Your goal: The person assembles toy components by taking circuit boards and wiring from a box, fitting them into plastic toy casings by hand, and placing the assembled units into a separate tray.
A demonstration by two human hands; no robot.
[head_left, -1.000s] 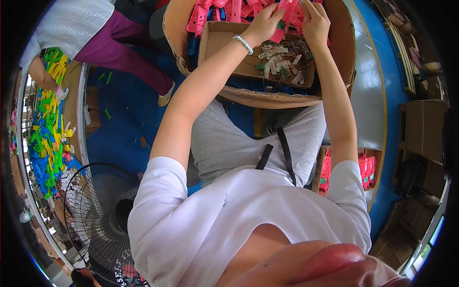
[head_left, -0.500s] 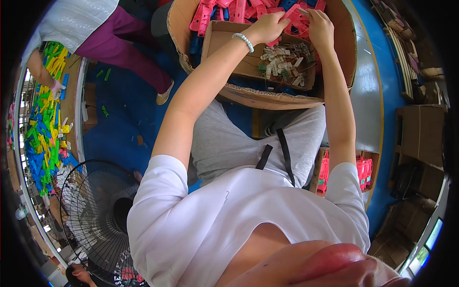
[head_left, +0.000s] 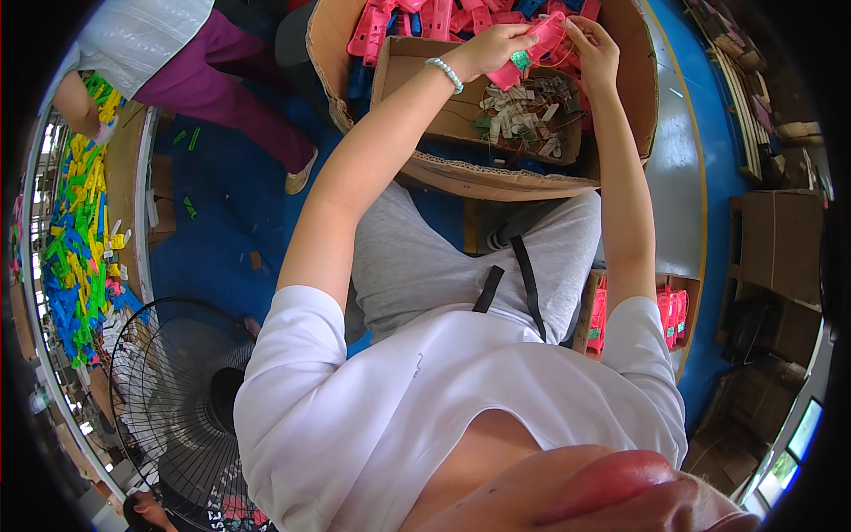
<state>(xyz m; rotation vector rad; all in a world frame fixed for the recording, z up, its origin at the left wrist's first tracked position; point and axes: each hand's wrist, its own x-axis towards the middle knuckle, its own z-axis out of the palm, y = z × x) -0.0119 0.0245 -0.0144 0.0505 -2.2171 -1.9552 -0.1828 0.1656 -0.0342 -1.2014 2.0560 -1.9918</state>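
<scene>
Near right, beside the wearer's hip, an open cardboard box point(head_left: 695, 306) with pink housings point(head_left: 672, 316) stood in it in rows, green patches showing on some; these look like the finished share, though their number is hard to judge; near left, a black wire-caged fan point(head_left: 229, 390); farther out, past the knees, a large carton point(head_left: 496, 183) with a shallow cardboard tray point(head_left: 403, 62) set inside it; in the tray's right part, a loose heap of small white and green parts point(head_left: 523, 115) tangled with thin wires, so plenty looks unused; above the tray's far side, the held pink housing point(head_left: 550, 35), tilted, a green board point(head_left: 521, 60) seated at its near end and a thin wire looping out at its right, by my reading a piece part-way along; left hand point(head_left: 493, 50) closed on its left side, thumb on top; right hand point(head_left: 596, 51) with fingers bent in at its far right end, cannot tell whether they pinch wire or housing; farthest, a pile of pink pieces point(head_left: 434, 18) mixed with blue ones, apparently not yet worked, boards in them not made out.
</scene>
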